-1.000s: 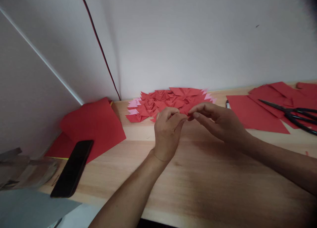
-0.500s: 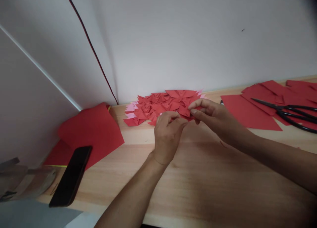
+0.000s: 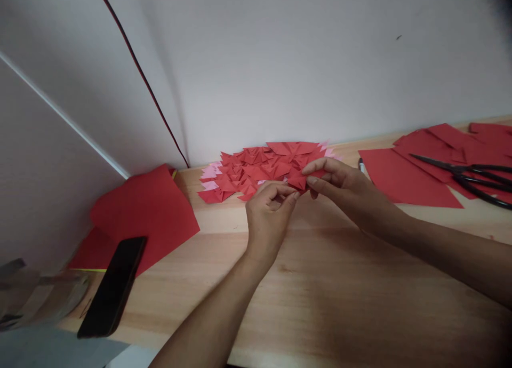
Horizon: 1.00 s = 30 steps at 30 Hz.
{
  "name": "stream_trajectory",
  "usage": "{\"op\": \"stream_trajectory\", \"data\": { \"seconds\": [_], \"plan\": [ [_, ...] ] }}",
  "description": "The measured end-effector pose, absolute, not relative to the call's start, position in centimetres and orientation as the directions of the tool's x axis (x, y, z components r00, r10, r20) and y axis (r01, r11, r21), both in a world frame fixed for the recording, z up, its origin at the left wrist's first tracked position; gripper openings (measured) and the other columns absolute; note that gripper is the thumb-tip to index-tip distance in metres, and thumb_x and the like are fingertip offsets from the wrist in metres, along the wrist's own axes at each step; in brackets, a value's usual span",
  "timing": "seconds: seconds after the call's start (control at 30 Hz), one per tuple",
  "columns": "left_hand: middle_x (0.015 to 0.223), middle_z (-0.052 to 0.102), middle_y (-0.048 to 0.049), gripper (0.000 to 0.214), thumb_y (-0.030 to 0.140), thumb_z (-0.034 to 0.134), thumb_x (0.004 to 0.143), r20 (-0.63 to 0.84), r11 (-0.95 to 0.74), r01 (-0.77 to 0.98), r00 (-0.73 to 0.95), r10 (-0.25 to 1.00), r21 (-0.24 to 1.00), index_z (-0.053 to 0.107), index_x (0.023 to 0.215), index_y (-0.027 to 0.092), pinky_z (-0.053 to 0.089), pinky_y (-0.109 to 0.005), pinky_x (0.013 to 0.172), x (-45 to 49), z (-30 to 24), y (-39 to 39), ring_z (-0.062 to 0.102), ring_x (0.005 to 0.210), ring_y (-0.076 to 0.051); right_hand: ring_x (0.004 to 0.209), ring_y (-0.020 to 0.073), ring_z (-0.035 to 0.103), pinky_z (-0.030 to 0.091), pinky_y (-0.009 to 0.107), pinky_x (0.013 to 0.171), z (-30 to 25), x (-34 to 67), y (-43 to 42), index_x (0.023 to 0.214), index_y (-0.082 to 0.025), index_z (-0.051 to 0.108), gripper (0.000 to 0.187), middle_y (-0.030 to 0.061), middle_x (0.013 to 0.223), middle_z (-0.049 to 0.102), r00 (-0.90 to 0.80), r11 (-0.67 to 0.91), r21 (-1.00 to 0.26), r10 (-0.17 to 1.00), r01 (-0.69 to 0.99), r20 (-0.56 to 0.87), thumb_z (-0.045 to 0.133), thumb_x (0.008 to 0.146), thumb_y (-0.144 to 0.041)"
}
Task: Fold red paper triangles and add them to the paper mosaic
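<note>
A pale, smooth-grained wooden tabletop (image 3: 320, 293) runs along a plain white wall. Just above it the person's two bare hands meet over a small folded piece of matte red paper (image 3: 301, 182), creased into sharp triangular flaps, at the near edge of a flat heap of similar folded red and pink paper triangles (image 3: 256, 169) lying against the wall. The right hand (image 3: 344, 189) reaches in from the right, palm down, pinching the piece between thumb and forefinger. The left hand (image 3: 269, 210) rises from below, its back to the camera, fingers curled and drawn together at the piece's lower left edge; whether they grip it cannot be told. Flat red paper sheets (image 3: 148, 213) lie far left beside a glossy black phone (image 3: 112, 285). More red sheets (image 3: 408, 181) lie right, under long black scissors (image 3: 472, 177).
</note>
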State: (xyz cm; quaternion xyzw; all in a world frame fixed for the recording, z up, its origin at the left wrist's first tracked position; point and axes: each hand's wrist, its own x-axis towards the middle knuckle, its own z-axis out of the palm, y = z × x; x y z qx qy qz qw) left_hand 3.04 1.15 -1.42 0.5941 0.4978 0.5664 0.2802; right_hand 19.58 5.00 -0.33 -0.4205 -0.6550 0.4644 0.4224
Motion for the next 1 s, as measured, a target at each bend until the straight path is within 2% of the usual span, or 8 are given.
{"op": "stream_trajectory", "data": {
  "seconds": [0.23,0.37,0.47,0.7,0.87,1.0],
  "plan": [
    [0.076,0.068,-0.0008,0.005,0.017,0.070,0.080,0.309,-0.250,0.290,-0.177,0.934,0.924,0.069,0.076,0.018,0.046,-0.026,0.068,3.17,-1.07,0.77,0.060,0.072,-0.013,0.072,0.0164,0.061,0.050,0.031,0.066,-1.21,19.39,5.19,0.112,-0.024,0.060,0.031,0.0002,0.082,0.064,-0.323,0.314,-0.929,0.915,0.194,0.242,0.065,0.087,-0.043],
    [0.078,0.068,-0.0002,0.007,0.014,0.068,0.082,0.411,-0.332,0.405,-0.126,0.903,0.852,0.070,0.077,0.020,0.046,-0.026,0.069,3.30,-0.82,0.49,0.060,0.074,-0.013,0.084,0.0190,0.065,0.054,0.033,0.072,-1.26,19.30,5.12,0.110,-0.025,0.061,0.032,0.0035,0.102,0.067,-0.326,0.396,-0.891,0.891,0.221,0.315,0.068,0.084,-0.043],
    [0.082,0.070,-0.0001,0.010,0.013,0.068,0.083,0.472,-0.397,0.454,-0.059,0.880,0.797,0.071,0.081,0.021,0.047,-0.027,0.073,3.49,-0.81,0.32,0.061,0.077,-0.013,0.078,0.0188,0.066,0.053,0.033,0.069,-1.07,19.39,5.00,0.107,-0.026,0.063,0.027,0.0028,0.098,0.069,-0.289,0.400,-0.870,0.902,0.287,0.320,0.067,0.086,-0.041],
    [0.082,0.069,-0.0020,0.010,0.012,0.067,0.081,0.362,-0.306,0.290,-0.164,0.918,0.907,0.071,0.077,0.020,0.048,-0.028,0.073,3.63,-1.11,0.63,0.061,0.081,-0.015,0.069,0.0193,0.064,0.049,0.034,0.064,-0.86,19.42,4.96,0.101,-0.026,0.062,0.023,0.0003,0.079,0.067,-0.259,0.304,-0.912,0.937,0.277,0.234,0.066,0.085,-0.042],
    [0.075,0.069,-0.0007,0.002,0.016,0.071,0.077,0.207,-0.197,0.069,-0.198,0.958,0.978,0.070,0.077,0.018,0.048,-0.027,0.070,3.85,-1.23,0.79,0.061,0.072,-0.013,0.068,0.0174,0.061,0.047,0.032,0.060,-0.56,19.40,4.89,0.098,-0.026,0.062,0.021,0.0002,0.082,0.066,-0.260,0.308,-0.920,0.934,0.242,0.244,0.066,0.084,-0.041],
    [0.073,0.068,-0.0004,0.003,0.015,0.072,0.075,0.167,-0.159,0.055,-0.209,0.964,0.986,0.070,0.074,0.017,0.047,-0.025,0.067,3.91,-1.00,0.70,0.060,0.070,-0.012,0.063,0.0159,0.058,0.043,0.030,0.058,-0.61,19.43,4.97,0.100,-0.026,0.062,0.022,-0.0016,0.077,0.064,-0.274,0.290,-0.926,0.936,0.243,0.221,0.066,0.084,-0.041]
  ]
}}
